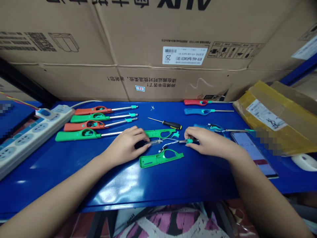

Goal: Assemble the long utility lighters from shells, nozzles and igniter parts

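Our left hand point(128, 142) pinches a clear cylinder point(156, 142), our right hand point(206, 140) a metal tube point(182, 141), green half-shells point(152, 161) between them unjoined.

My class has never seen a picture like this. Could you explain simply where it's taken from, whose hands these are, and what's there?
No robot here: a camera worn on a person's head looks forward and down at their own bare hands. The left hand holds a clear part; the right hand holds a metal tube. White wires run between them. On the blue tabletop, a green shell half lies nearer the wearer, a screwdriver beyond. Four long-nosed lighters lie left; a phone lies right.
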Available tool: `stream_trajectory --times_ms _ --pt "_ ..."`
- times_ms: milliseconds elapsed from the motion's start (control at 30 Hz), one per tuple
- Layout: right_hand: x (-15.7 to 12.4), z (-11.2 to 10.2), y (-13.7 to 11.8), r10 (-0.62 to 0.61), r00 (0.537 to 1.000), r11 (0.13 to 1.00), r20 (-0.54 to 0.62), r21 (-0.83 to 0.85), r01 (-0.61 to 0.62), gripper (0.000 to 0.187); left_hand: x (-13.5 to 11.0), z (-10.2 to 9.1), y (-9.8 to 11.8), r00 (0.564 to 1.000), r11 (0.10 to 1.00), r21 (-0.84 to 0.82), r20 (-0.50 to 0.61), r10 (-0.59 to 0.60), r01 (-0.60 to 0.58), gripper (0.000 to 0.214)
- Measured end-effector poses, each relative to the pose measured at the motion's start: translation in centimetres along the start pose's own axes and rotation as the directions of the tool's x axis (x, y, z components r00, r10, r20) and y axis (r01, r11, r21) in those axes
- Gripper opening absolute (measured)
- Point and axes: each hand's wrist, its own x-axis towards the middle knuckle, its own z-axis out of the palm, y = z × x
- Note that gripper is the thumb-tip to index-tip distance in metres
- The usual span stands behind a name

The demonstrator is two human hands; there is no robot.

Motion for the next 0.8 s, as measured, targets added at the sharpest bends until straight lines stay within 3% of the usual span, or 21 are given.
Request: stream_trajectory --times_ms 533,800 --pt "0.1 0.4 -0.4 -0.041 0.999 0.998 -0.007 0.054 0.041 0.025 0.1 -0.1 -0.2 0.999 0.999 0.044 0.037 -0.033 0.031 0.019" --pt "-0.4 -0.4 0.8 -0.033 0.999 0.999 -0.021 0.036 0.034 0.011 -0.1 -0.2 -0.4 0.998 0.997 0.074 0.049 -0.041 0.038 0.022"
